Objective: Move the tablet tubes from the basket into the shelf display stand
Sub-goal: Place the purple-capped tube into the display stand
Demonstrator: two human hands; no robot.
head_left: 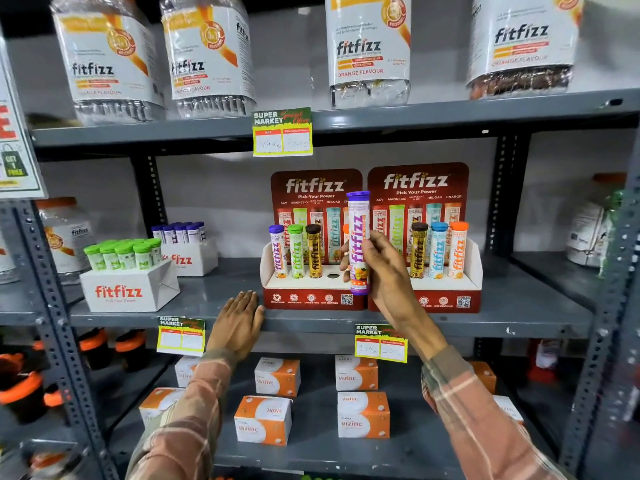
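Note:
Two red fitfizz display stands sit side by side on the middle shelf. The left stand [313,299] holds a purple-capped, a green-capped and a dark-capped tube, with an empty hole [333,275] beside them. The right stand [446,296] holds a dark-capped, a blue-capped and an orange-capped tube. My right hand [389,271] grips a white tube with a purple cap [358,233], upright, in front of the gap between the stands. My left hand [239,323] lies flat on the shelf edge, left of the left stand. No basket is in view.
White fitfizz boxes of green-capped tubes [124,258] and purple-capped tubes [180,233] stand at the shelf's left. Large fitfizz jars [367,46] fill the top shelf. Orange-and-white boxes [362,415] lie on the lower shelf. Price tags [282,133] hang from the shelf edges.

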